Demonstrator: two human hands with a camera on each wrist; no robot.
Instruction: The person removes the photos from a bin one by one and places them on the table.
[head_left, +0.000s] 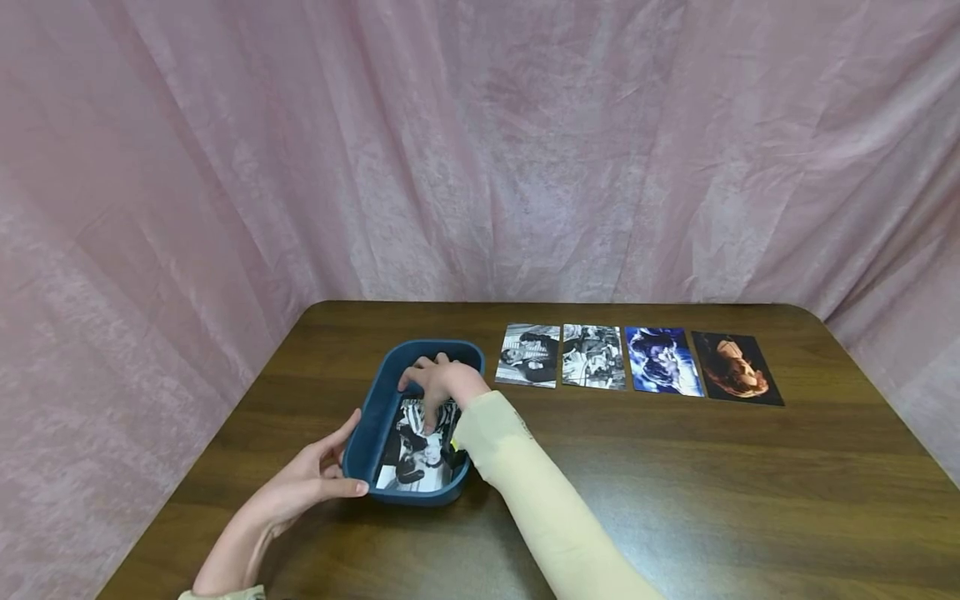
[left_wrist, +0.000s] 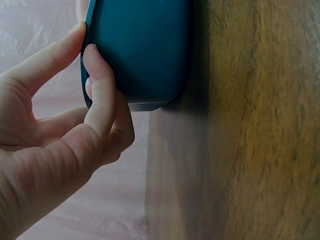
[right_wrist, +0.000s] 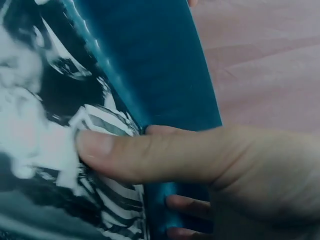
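Two hands work one blue tray. Right hand reaches into the tray from above, thumb pressed flat on the top black-and-white photo, other fingers curled down past the photo's edge along the inner wall. Reads as a pinch on that photo, thumb above, fingers under or beside the edge; whether the fingers are actually beneath it, can't tell. Left hand steadies the near left corner of the tray: thumb and fingertip touch the outer wall and rim, fingers fairly straight, not wrapped round.

Judgement on doing this step well: keep the left hand bracing the tray so it doesn't slide on the table, get a fingertip under the photo's edge against the wall, peel only the top sheet, lift it flat without bending. Risk is dragging the tray or picking up more than one photo, if a stack lies there; depth of stack not visible.

Tray sits left of centre on the brown table. Just to its right, four photos lie face up in a row, edges close or touching. Pink cloth hangs behind.
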